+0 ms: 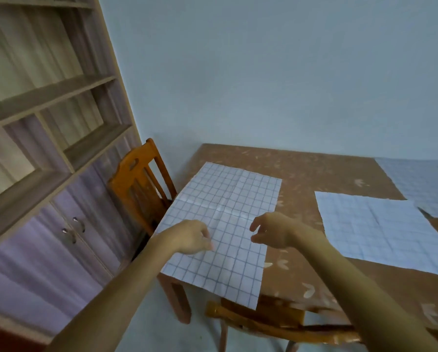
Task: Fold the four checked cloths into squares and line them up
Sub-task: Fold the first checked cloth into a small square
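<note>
Hovering over the middle of the white, blue-checked cloth [228,189], spread flat on the left corner of the brown patterned table [314,174], the left hand [191,237] sits at 9 o'clock, the right hand [271,232] at 3. The cloth's long axis runs 6 to 12, near hem overhanging at 6. Right fingers curl loosely, thumb apart, empty; left fingers bunch downward, contact unclear.
</note>
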### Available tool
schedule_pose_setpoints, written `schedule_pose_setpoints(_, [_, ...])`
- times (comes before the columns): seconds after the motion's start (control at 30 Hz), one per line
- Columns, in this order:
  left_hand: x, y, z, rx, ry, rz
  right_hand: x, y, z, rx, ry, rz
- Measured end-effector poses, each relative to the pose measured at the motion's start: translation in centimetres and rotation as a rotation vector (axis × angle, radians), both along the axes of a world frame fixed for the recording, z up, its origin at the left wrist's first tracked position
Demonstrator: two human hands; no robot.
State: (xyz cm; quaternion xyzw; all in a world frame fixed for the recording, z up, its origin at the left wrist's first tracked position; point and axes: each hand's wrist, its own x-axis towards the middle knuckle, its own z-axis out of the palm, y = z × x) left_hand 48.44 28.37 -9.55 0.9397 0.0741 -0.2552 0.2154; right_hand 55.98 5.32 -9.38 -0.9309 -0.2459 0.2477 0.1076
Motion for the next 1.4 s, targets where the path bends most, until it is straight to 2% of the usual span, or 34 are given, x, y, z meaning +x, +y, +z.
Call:
schedule_pose_setpoints(0.27, [7.1, 3.7, -6.1, -0.068, 0.086, -0.193, 2.8, 3.6, -5.0, 0.007, 0.117, -0.208])
schedule_pose_setpoints(0.5, [8.0, 2.7, -14.9, -0.082, 0.114, -0.402, 3.1, 4.0, -12.2, 0.001, 0.213, -0.274])
schedule_pose_setpoints(0.6, [7.2, 2.0, -18.7, 0.014, 0.082, -0.467, 2.8, 4.1, -15.9, -0.019, 0.246, -0.253])
schedule_pose_setpoints(0.73, [5.8, 1.0, -23.1, 0.196, 0.133, -0.536, 2.0, 4.5, -19.8, -0.03, 0.271, -0.212])
schedule_pose_setpoints(0.9, [4.7, 0.5, -26.1, 0.308, 0.019, -0.576, 1.4, 4.6, -22.6, -0.017, 0.226, -0.159])
schedule_pose_setpoints(1.13, [6.8, 0.2, -25.5, 0.086, -0.149, -0.511, 2.3, 4.1, -23.8, 0.019, 0.262, -0.144])
schedule_pose_setpoints(1.27, [8.0, 0.6, -24.5, -0.072, -0.227, -0.373, 2.8, 3.8, -22.8, 0.035, 0.359, -0.103])
schedule_pose_setpoints(1.4, [8.7, 1.5, -24.3, -0.14, -0.283, -0.353, 3.3, 3.6, -22.2, 0.098, 0.323, -0.245])
